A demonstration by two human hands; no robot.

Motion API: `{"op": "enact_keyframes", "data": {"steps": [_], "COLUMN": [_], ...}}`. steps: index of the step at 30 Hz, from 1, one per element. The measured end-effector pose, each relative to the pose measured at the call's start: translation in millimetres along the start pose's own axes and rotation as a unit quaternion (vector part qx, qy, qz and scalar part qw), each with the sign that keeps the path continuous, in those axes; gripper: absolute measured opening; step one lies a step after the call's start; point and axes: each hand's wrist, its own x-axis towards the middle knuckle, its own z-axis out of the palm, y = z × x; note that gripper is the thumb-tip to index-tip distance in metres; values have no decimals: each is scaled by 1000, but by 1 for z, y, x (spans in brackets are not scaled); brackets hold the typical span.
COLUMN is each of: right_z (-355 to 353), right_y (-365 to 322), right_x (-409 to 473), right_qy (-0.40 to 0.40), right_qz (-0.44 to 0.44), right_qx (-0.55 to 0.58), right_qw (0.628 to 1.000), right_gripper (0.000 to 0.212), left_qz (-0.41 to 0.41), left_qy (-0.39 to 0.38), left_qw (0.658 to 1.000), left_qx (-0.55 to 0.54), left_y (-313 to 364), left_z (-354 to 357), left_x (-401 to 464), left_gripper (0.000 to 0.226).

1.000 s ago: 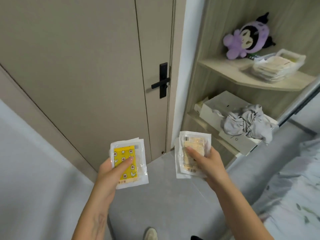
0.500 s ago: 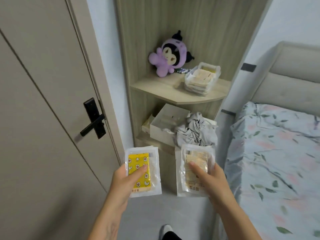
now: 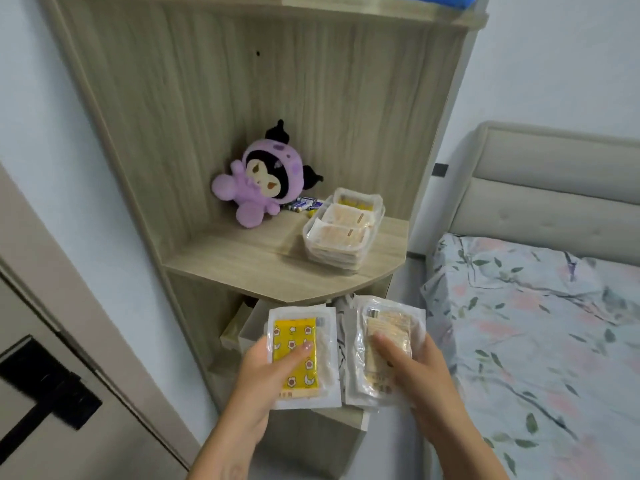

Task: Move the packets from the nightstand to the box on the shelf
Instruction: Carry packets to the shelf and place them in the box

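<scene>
My left hand (image 3: 265,370) grips a clear packet with a yellow patterned insert (image 3: 301,355), thumb across its front. Beside it, my right hand (image 3: 417,372) holds a clear packet with a beige insert (image 3: 384,336), thumb on top. Both packets are held upright in front of me, below the wooden shelf (image 3: 263,268). On that shelf, up and a little right of my hands, stands a clear plastic box (image 3: 341,233) filled with several stacked packets, beige and yellow ones on top.
A purple plush toy (image 3: 258,183) sits at the shelf's back, with small blue batteries (image 3: 304,204) beside it. Below the shelf a lower level holds a white box (image 3: 247,327) and cloth. A bed with floral sheets (image 3: 540,334) lies right; a door (image 3: 41,382) is left.
The view has swung right and closer to the shelf unit; the door slid off to the left. Both hands still hold their packets, now nearer the shelf and just below its edge.
</scene>
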Motion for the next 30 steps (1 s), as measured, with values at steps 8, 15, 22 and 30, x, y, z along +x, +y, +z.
{"op": "enact_keyframes", "data": {"steps": [8, 15, 22, 30], "right_z": [-2, 0, 29, 68], "right_y": [-19, -53, -74, -58], "right_x": [68, 113, 144, 177], "right_qy": [43, 80, 62, 112], "right_qz": [-17, -55, -99, -153], "right_qx": [5, 25, 61, -225], "right_qw": [999, 995, 991, 956], "right_gripper": [21, 22, 32, 47], "left_qz": [20, 40, 4, -40], "left_qy": [-48, -109, -133, -178], "left_qw": [999, 993, 991, 975], "left_qx": [16, 8, -19, -130], "left_y": [41, 76, 91, 94], "left_z": [26, 66, 91, 98], "left_x": [71, 126, 166, 189], "left_gripper": [16, 13, 25, 37]}}
